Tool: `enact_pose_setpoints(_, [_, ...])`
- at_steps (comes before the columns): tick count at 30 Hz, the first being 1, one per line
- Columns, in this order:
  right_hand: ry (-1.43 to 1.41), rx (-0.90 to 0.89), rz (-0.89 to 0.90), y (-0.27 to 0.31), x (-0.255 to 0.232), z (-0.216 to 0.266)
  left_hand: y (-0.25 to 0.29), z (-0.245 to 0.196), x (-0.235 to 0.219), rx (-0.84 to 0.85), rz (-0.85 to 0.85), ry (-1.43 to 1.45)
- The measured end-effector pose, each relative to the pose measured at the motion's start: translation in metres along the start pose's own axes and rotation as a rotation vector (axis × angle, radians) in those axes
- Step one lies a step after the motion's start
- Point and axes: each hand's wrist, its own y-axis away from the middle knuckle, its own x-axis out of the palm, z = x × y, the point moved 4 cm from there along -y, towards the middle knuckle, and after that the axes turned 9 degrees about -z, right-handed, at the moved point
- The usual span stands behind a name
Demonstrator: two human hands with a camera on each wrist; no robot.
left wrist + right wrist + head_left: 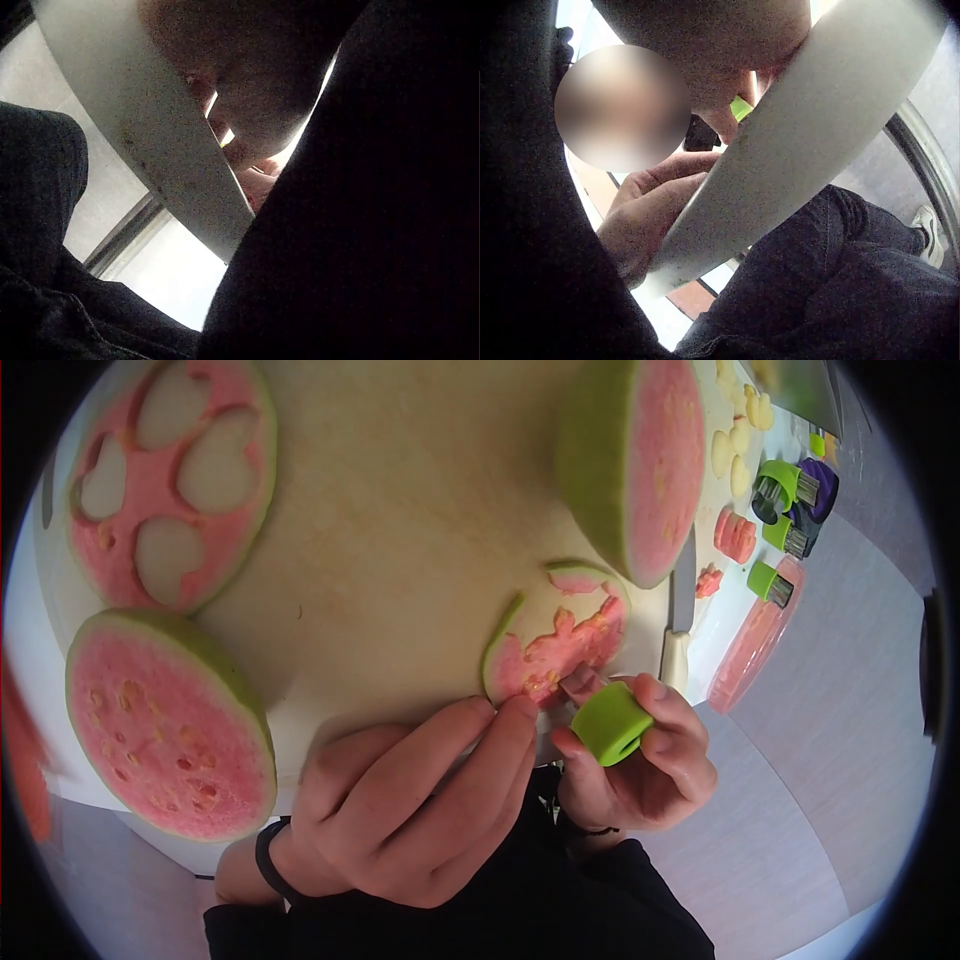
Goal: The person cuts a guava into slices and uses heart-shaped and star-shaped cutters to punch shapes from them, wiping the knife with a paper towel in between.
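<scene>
A guava slice (575,645) with pink flesh, green rind and ragged cut-outs lies on the pale cutting board (400,510), near its front edge. My left hand (420,800) stretches over that edge, fingertips pressing on the slice's near rim; its thumb is hidden. Beside it, my right hand (650,785) grips a small green-handled shape cutter (612,722) between thumb and fingers. The cutter's metal end points at the flesh, close to the left fingertips. In the right wrist view, the cutter's green handle (742,109) peeks out above the board's rim.
Two guava halves (170,720) (665,470) flank the work. A slice with heart-shaped holes (145,480) lies far left. To the right are a knife (683,595), pink cut pieces (735,535), pale pieces (740,445), more green cutters (768,582) and a pink tray (750,650).
</scene>
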Motion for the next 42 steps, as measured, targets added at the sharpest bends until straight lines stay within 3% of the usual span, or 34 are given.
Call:
enact_pose_setpoints(20, [0.024, 0.007, -0.035, 0.001, -0.011, 0.004, 0.001, 0.000, -0.001, -0.031, -0.055, -0.028])
enact_pose_setpoints(25, [0.140, -0.024, 0.031, -0.004, -0.006, 0.007, 0.004, -0.001, -0.001, -0.053, -0.085, -0.033])
enact_pose_setpoints(32, [0.087, 0.101, -0.019, 0.002, -0.002, 0.005, 0.009, -0.002, 0.001, -0.091, -0.127, -0.041])
enact_pose_setpoints(42, [0.074, 0.133, -0.035, 0.001, 0.000, 0.004, 0.012, -0.003, 0.000, -0.146, -0.127, -0.011])
